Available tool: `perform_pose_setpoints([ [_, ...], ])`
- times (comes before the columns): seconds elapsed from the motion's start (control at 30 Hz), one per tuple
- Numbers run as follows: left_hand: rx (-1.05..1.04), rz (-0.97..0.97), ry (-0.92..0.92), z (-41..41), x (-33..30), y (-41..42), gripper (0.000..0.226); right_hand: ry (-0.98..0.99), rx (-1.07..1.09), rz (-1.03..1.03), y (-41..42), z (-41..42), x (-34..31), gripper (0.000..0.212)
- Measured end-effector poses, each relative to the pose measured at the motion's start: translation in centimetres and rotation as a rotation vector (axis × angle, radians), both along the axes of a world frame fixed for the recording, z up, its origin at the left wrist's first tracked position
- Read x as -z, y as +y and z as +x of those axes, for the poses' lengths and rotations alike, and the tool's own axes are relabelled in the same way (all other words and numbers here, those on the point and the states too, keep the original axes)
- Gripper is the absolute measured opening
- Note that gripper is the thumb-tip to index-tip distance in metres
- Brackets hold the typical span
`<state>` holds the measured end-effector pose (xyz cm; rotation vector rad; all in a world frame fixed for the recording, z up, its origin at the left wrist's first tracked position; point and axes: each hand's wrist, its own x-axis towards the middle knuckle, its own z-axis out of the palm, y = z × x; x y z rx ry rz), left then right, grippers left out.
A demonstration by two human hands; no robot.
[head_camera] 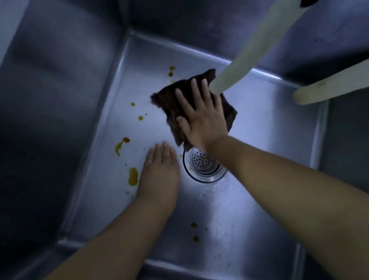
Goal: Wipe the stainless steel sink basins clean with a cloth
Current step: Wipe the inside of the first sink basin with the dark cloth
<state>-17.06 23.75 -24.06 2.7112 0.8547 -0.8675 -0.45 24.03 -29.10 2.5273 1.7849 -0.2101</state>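
I look down into a deep stainless steel sink basin [257,110]. A dark brown cloth [168,101] lies flat on the basin floor beyond the drain [202,165]. My right hand [201,118] presses on the cloth with straight, spread fingers. My left hand [159,169] rests flat on the basin floor left of the drain, holding nothing. Several yellow-brown stains [133,176] dot the floor to the left of both hands, and two more stains [194,232] lie nearer to me.
Two pale faucet spouts [259,41] [341,83] reach in from the upper right, one ending just above the cloth. Steep steel walls [42,100] enclose the basin on all sides. A wet streak [212,190] runs below the drain.
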Motion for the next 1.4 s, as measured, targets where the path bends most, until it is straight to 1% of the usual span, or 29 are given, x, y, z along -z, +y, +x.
perform_pose_setpoints([
  [0.1, -0.005, -0.011, 0.013, -0.2, -0.6, 0.1, 0.066, 0.039, -0.092, -0.058, -1.3, -0.5, -0.2, 0.060],
  [0.17, -0.011, -0.031, 0.000, -1.0, -1.4, 0.5, 0.074, 0.059, -0.085, -0.067, -2.4, 0.6, -0.6, 0.063],
  [0.2, -0.021, -0.047, -0.026, -1.6, -1.9, 0.7, 0.076, 0.063, -0.038, -0.066, -3.2, 1.4, -0.6, 0.065],
  [0.33, -0.111, -0.077, -0.160, -4.3, -5.1, 1.7, 0.080, 0.057, 0.262, -0.048, -7.8, 3.9, -1.3, 0.074],
  [0.4, -0.120, -0.073, -0.183, -5.5, -6.9, 2.7, 0.079, 0.063, 0.340, -0.075, -8.6, 4.7, -1.9, 0.077],
  [0.47, -0.173, -0.073, -0.195, -6.6, -8.4, 3.7, 0.077, 0.073, 0.442, -0.083, -7.3, 5.0, -2.1, 0.075],
  [0.6, -0.322, -0.098, -0.191, -8.7, -10.0, 5.1, 0.079, 0.091, 0.818, -0.046, -1.6, 3.7, -1.2, 0.070],
  [0.67, -0.351, -0.084, -0.176, -9.6, -9.9, 5.4, 0.077, 0.080, 0.871, -0.036, 1.6, 2.8, -0.7, 0.071],
  [0.8, -0.470, -0.163, -0.198, -10.2, -9.2, 5.9, 0.065, 0.055, 0.768, 0.024, 7.9, 0.5, 0.0, 0.080],
  [0.87, -0.465, -0.156, -0.205, -10.1, -8.7, 5.8, 0.059, 0.036, 0.693, 0.051, 10.5, -1.1, 0.5, 0.081],
  [1.0, -0.429, -0.077, -0.234, -9.8, -8.2, 5.9, 0.058, 0.022, 0.412, 0.051, 12.7, -3.5, 1.1, 0.073],
  [1.1, -0.438, -0.036, -0.222, -10.0, -8.3, 6.3, 0.051, 0.029, 0.178, 0.024, 10.9, -5.6, 0.8, 0.068],
  [1.2, -0.470, -0.018, -0.198, -10.1, -8.6, 6.6, 0.044, 0.068, -0.027, 0.033, 6.8, -8.6, 0.5, 0.069],
  [1.33, -0.459, 0.005, -0.180, -10.0, -8.7, 6.8, 0.044, 0.100, -0.265, 0.012, -0.8, -12.7, 0.3, 0.076],
  [1.4, -0.459, 0.013, -0.182, -10.0, -8.7, 6.8, 0.042, 0.105, -0.343, -0.002, -3.8, -13.7, 0.1, 0.079],
])
